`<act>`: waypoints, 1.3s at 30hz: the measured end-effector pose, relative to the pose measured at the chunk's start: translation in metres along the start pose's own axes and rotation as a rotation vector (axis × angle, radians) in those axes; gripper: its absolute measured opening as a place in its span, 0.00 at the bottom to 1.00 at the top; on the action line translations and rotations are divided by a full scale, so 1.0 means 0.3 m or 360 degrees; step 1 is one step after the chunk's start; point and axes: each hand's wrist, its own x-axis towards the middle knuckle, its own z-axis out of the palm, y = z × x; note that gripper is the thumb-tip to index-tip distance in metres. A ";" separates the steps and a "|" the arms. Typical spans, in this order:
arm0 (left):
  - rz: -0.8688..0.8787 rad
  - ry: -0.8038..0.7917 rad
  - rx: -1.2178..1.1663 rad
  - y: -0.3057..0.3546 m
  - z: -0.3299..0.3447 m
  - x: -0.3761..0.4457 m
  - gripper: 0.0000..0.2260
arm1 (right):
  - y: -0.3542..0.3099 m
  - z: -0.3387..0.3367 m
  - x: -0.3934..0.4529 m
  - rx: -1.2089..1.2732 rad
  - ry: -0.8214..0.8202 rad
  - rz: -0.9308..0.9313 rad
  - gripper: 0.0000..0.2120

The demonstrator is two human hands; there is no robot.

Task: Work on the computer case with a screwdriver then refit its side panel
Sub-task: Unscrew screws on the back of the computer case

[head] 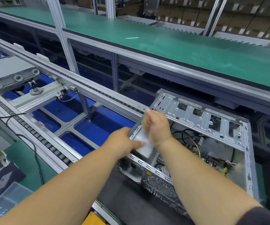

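Computer case [212,127] lies open-sided at lower right of the frame. Left hand [123,142] rests flat-fingered on the power supply [143,147]; right hand [157,125] is blurred, grip unclear. No screwdriver visible. Steadying the case first would help.

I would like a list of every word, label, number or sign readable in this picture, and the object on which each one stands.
No text can be read here.
Yellow label on the rear of the computer case: too small and blurred to read.
White labels on the cardboard boxes in the background: blurred, not readable.
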 end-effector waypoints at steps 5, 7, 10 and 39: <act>0.0059 0.0002 -0.0001 -0.022 -0.006 -0.012 0.22 | 0.055 0.001 -0.011 0.0395 0.0018 -0.0018 0.24; 0.0044 -0.0017 -0.0058 -0.023 -0.007 -0.012 0.22 | 0.058 -0.038 -0.011 0.0386 0.0103 -0.0055 0.24; 0.0044 -0.0058 -0.0114 -0.028 -0.009 -0.011 0.22 | 0.071 -0.091 -0.019 0.0050 0.0385 0.0011 0.21; 0.1238 -0.0255 0.1092 -0.088 -0.048 -0.005 0.53 | 0.210 -0.190 0.006 -0.0278 -0.0003 0.1072 0.35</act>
